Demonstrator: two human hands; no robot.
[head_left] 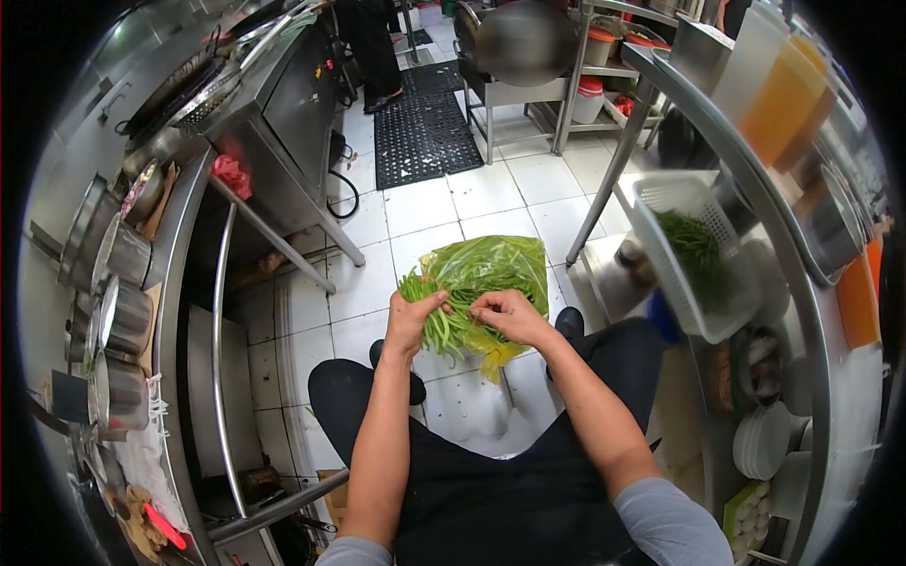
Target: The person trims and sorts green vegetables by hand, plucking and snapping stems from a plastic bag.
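Observation:
A yellow-green plastic bag (510, 257) full of green beans lies low in front of me, between my knees. My left hand (412, 321) is closed around a bunch of green beans (436, 332) at the bag's left side, with their ends fanning out past the thumb. Over the bag's mouth, my right hand (514, 317) is closed in a pinch on green beans there; its fingertips partly hide them. To the right, a white perforated basket (645, 247) holds more green beans (696, 247) on a low shelf.
Metal counters flank me: pots (123, 321) line the left one, and clear containers (779, 90) stand on the right one (731, 111). A black rubber mat (425, 132) lies on the white tiled floor (363, 283). Farther back stands a person in black trousers (366, 42).

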